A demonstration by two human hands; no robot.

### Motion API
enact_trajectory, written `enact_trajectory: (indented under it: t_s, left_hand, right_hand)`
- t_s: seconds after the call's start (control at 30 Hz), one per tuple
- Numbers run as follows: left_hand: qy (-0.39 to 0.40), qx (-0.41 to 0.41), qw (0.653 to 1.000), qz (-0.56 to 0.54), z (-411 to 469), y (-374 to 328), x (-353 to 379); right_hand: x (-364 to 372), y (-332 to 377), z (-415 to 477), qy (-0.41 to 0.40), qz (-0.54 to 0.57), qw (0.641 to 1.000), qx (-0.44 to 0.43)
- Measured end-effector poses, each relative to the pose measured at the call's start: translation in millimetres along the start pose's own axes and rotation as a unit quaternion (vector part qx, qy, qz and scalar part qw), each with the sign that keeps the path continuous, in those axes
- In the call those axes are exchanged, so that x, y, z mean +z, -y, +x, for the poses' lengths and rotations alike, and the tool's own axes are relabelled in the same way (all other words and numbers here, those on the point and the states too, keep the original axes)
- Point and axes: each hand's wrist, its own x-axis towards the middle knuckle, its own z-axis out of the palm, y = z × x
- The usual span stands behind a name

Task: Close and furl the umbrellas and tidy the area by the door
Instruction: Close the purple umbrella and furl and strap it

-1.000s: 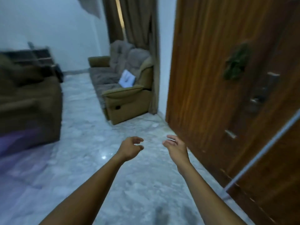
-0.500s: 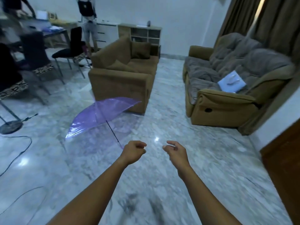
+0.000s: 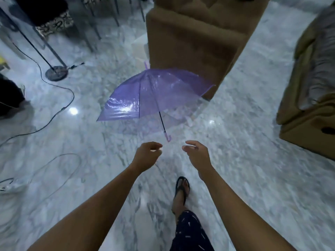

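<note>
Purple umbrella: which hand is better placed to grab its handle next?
Probably the left hand: its fingertips appear nearer the hooked handle of the purple umbrella than the right hand. Both are empty and neither touches it yet.

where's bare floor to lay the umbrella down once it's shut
Bare floor lies between the umbrella and the right couch. The left is crowded: cables and a stand base. The sofa blocks the space behind the umbrella.

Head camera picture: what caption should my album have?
Empty left hand and right hand reach toward the open purple umbrella on the floor.
</note>
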Motion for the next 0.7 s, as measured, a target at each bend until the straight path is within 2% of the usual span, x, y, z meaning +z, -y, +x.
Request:
enact_trajectory:
  t_s: [0.17,0.33,0.53,0.63,0.7]
  left_hand:
    - [-0.011,-0.091,0.995,-0.046,166.7,37.7,41.1]
    - [-0.016,-0.136,0.986,-0.096,337.5,137.1,100.1]
    - [-0.022,-0.098,0.989,-0.105,510.9,241.3,143.2]
    - [-0.045,-0.030,0.988,-0.144,574.6,246.3,153.0]
    - [-0.029,-0.015,0.974,-0.223,603.3,238.1,154.7]
  right_hand:
    - [16.7,-20.0,178.7,0.051,-0.078,0.995,0.045]
    - [60.9,-93.9,360.8,0.073,-0.137,0.987,0.039]
    - [143.0,-162.8,545.5,0.090,-0.151,0.984,-0.004]
    - [183.0,-147.1,610.9,0.106,-0.140,0.984,-0.043]
    - [204.4,-125.1,636.3,0.126,-0.149,0.978,-0.075]
